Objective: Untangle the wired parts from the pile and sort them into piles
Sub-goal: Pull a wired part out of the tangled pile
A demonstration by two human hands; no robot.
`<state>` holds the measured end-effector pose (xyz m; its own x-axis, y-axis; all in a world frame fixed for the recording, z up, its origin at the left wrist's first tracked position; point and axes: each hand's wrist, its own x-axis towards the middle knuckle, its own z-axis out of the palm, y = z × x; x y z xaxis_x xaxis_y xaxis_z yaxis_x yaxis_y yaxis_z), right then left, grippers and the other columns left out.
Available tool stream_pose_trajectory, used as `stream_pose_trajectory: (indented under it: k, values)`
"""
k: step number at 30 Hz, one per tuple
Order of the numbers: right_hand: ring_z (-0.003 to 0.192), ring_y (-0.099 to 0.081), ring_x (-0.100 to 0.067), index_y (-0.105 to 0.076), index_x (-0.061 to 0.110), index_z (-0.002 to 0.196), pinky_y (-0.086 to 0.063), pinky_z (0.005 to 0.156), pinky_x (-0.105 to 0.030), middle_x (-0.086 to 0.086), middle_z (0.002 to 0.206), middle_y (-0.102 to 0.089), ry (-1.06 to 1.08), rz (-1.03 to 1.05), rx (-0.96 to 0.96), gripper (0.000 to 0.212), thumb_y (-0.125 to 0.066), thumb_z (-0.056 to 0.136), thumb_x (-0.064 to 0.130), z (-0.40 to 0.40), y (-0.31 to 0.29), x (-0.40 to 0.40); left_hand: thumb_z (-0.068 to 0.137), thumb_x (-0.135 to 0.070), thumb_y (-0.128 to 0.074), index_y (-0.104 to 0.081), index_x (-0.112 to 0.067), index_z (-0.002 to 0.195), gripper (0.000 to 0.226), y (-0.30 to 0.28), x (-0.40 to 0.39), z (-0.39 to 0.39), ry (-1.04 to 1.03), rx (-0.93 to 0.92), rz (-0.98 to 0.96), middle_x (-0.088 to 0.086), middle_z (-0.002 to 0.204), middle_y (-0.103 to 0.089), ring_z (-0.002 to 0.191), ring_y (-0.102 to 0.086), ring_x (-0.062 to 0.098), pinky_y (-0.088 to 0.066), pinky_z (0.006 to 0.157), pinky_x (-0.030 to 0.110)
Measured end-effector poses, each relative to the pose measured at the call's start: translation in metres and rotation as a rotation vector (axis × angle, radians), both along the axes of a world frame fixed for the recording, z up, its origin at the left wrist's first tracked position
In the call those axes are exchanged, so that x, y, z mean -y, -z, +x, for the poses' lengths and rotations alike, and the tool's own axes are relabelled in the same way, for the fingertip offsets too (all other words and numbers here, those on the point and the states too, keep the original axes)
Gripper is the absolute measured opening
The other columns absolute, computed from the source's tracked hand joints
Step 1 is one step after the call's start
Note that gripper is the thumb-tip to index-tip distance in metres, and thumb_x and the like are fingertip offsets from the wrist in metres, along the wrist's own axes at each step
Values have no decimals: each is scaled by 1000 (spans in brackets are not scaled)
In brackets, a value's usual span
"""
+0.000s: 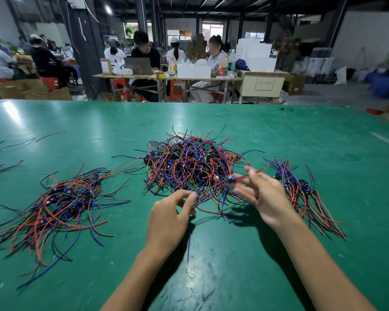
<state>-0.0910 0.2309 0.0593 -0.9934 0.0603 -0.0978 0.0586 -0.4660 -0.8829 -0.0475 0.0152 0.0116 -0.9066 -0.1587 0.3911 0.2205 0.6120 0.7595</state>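
Two bare forearms reach out over a green table (211, 277), its top scuffed, flecked with pale marks and glossy under the ceiling lights. Lying loose between the arms is one blue wire (188, 248). The left hand (169, 218) is curled, thumb and forefinger pinching wires at the near edge of the tangled pile (189, 164), a mound of red, blue and black leads with small green boards in the middle of the table. The right hand (265, 196) is blurred; its fingers pinch a wired part (233, 178) lifted just above the pile's right side, a red lead trailing from it. To the left lies a spread sorted pile (61, 198); to the right, just beyond the right hand, a tighter bundle (299, 191) with leads lying roughly parallel. A few stray wires (20, 142) sit at the far left. Behind the table, people (144, 57) sit at wooden benches (166, 78) among white boxes (255, 55), red stools and cartons, in a dim workshop with dark pillars.
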Motion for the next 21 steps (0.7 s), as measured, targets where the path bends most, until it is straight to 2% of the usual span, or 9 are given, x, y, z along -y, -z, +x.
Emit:
stream_pose_trajectory:
  k: [3,5,6,8,10,13,15,18,21]
  values:
    - [65,-76,-20,-56,10,106,-59,56,-23,-9,78,-77,266,-256,-76,14,-43,108,12,-18,-18,-25,102,-45,-50,-71,-38,91,24,-1,-2,-1,-6,15,104,-22,68,-69,42,-50,-3,-33,49,15]
    - [68,-76,-18,-54,10,107,-60,62,-23,-14,93,-77,445,-372,-75,14,-40,109,12,-30,-26,-41,104,-38,-51,-71,-37,91,24,-1,-3,-2,-12,16,113,-20,66,-69,42,-50,-4,-33,47,10]
    - [80,-76,-21,-54,9,109,-61,73,-24,-20,110,-72,528,-401,-46,15,-40,109,12,-35,-25,-49,103,-36,-51,-71,-37,91,24,-1,-3,-1,-15,19,106,-20,66,-69,42,-51,-4,-34,47,9]
    - [116,-66,-29,-50,2,130,-52,97,-25,-25,139,-55,617,-445,48,26,-37,109,9,-38,-18,-59,103,-33,-53,-72,-35,89,24,-1,-5,0,-4,30,128,-18,65,-69,42,-53,-4,-35,46,7]
    - [133,-54,-28,-37,-5,145,-41,108,-22,-22,150,-46,612,-486,142,38,-30,109,6,-31,-7,-58,102,-30,-55,-72,-34,86,24,-1,-6,0,9,44,135,-18,64,-69,43,-56,-4,-36,46,6]
    - [129,-57,-29,-35,-14,142,-45,104,-22,-26,148,-46,635,-488,177,38,-29,107,-1,-23,5,-51,101,-33,-54,-73,-36,85,25,-1,-6,1,9,72,81,-20,66,-69,44,-55,-5,-33,48,11]
    - [104,-67,-29,-41,-17,134,-54,93,-23,-29,137,-53,604,-495,178,33,-35,104,-6,-19,4,-39,101,-35,-55,-73,-37,85,24,-2,-5,1,4,87,60,-22,67,-69,45,-54,-6,-32,50,15]
    - [73,-63,-17,-50,-3,122,-55,67,-19,-22,112,-60,626,-251,166,28,-48,95,-11,-18,10,-17,100,-36,-56,-74,-36,85,23,-2,-6,1,10,93,54,-23,66,-68,44,-52,-7,-34,52,21]
    - [89,-62,-16,-58,16,113,-48,81,-25,-9,110,-65,516,431,37,30,-52,93,-5,-23,25,-5,99,-39,-56,-74,-37,85,23,-2,-6,1,22,96,42,-23,67,-68,44,-49,-6,-33,55,24]
